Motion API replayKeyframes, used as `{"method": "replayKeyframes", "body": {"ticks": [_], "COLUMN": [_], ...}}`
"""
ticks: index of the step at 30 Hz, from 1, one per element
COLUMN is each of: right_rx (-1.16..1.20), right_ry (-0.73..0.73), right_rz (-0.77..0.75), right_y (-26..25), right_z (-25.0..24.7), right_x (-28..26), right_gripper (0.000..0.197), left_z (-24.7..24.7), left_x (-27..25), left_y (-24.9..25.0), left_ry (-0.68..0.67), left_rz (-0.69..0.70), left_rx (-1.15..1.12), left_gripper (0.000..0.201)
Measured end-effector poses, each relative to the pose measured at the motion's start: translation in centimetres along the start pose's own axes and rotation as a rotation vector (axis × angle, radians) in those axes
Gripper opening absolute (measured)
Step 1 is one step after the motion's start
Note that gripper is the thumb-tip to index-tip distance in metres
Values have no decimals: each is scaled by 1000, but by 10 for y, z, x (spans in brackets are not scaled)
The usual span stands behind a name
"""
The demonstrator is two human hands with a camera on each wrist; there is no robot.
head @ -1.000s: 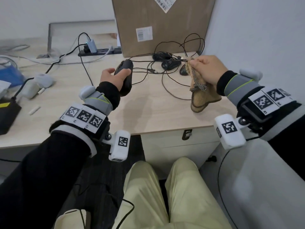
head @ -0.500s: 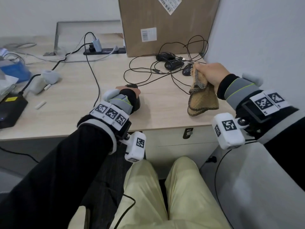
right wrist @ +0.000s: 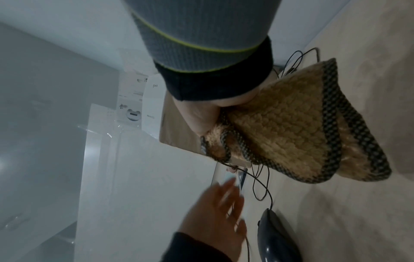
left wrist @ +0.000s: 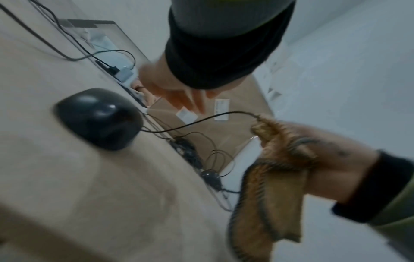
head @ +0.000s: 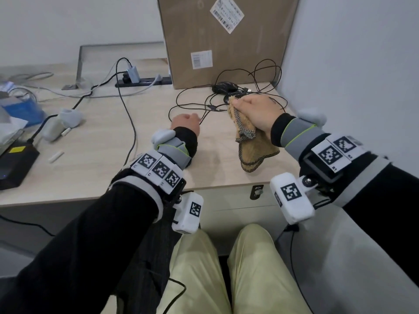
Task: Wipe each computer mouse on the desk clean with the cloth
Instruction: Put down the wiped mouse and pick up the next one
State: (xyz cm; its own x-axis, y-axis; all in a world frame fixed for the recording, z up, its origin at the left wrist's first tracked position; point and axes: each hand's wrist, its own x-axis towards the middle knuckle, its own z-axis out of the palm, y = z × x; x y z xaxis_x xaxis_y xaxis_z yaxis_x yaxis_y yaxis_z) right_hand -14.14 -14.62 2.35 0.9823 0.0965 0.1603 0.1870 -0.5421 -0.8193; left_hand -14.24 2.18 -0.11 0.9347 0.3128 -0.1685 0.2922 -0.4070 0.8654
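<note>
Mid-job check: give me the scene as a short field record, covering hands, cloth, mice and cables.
left hand: empty, fingers extended, above the desk beyond the near mouse
right hand: grips the cloth
cloth: tan, dark checked edging, hanging bunched from the fist
near mouse: black, on the desk, not held
far mouse: black, by the cardboard box
cables: black, tangled between the mice
</note>
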Motion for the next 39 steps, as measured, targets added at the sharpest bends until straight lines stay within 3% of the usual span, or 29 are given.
{"method": "replayKeyframes", "body": {"ticks": [2,5,7,12,19,23,26,29,32,34,36,39], "right_rx": [-39,-87,-132,-270,-486,-493,-420,-378,-422,-475,-495,-482], "right_ry": [-41,-123,-156,-151,47,118,130,111,57,-9,-58,-90], "right_rz": [-41,-76,-100,-167,-270,-258,-249,-251,-261,-246,-237,-260], "right_y": [-4,-11,-14,-23,-33,-35,-42,-53,-62,-63,-61,-56], "right_z": [4,11,16,3,-67,-91,-91,-85,-70,-56,-43,-36], "right_x": [1,-2,-2,0,19,32,38,40,37,32,25,19], "right_gripper": [45,39,37,37,28,26,26,29,30,28,32,34], "left_z": [7,10,10,3,-32,-46,-45,-38,-24,-14,-8,-10], "left_x": [-7,-11,-5,14,67,74,57,35,8,-5,-7,2], "left_y": [19,34,38,47,40,36,45,62,84,97,103,99], "left_ry": [-202,-369,-362,-232,-55,-10,-92,-295,-481,-556,-536,-404], "left_rz": [8,-116,-145,-91,-110,-139,-214,-233,-110,-27,1,19], "left_rx": [-212,-337,-331,-504,-616,-703,-797,-815,-690,-629,-601,-549], "left_gripper": [52,39,33,43,47,37,37,57,63,50,36,34]}}
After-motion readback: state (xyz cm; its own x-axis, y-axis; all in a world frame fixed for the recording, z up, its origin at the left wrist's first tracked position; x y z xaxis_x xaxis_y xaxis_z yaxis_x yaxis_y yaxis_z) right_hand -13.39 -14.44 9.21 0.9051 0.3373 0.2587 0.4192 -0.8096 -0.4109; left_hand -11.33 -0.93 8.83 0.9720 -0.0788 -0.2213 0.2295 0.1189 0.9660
